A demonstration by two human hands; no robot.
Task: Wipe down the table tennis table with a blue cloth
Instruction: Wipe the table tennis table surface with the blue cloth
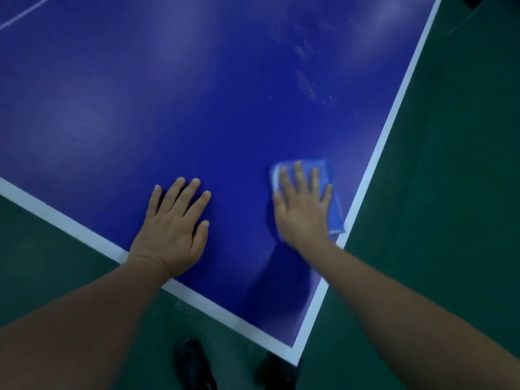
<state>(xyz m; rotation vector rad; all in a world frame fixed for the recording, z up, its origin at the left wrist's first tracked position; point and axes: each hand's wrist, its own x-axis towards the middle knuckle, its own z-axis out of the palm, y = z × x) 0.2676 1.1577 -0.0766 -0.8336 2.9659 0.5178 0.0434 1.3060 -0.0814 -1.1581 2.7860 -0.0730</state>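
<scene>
- Floor (pixel 56 249): green, below the near edge of the desk (pixel 140 108), whose blue top has a white border line; one corner points toward me at lower centre.
- Left hand (pixel 174 229): my grip here is wide and holds nothing; the palm lies flat on the desk, fingers straight and spread, just inside the near border line. I judge it a brace for my weight while the other arm works.
- Shoes (pixel 194 364): dark, on the floor beside the desk corner, partly out of view.
- Right hand (pixel 302 204): my grip is flat, not curled; the straight fingers press the cloth (pixel 334 212) down against the desk. The hand is blurred, which I read as a stroke in progress.
- Cloth: blue, folded, under my right palm and fingers, showing past them on the far and right sides; it lies close to the right border line, near the corner.
- Smudges (pixel 306 80): pale specks and streaks on the desk beyond the cloth, well apart from it, toward the right edge.
- Step in hand: wiping the near right corner region. By my estimate the task is early, since most of the top lies beyond reach of the present stroke.
- Next move: it calls for pushing the cloth away from me toward the smudges, keeping even palm pressure so that the fold does not slip or bunch.
</scene>
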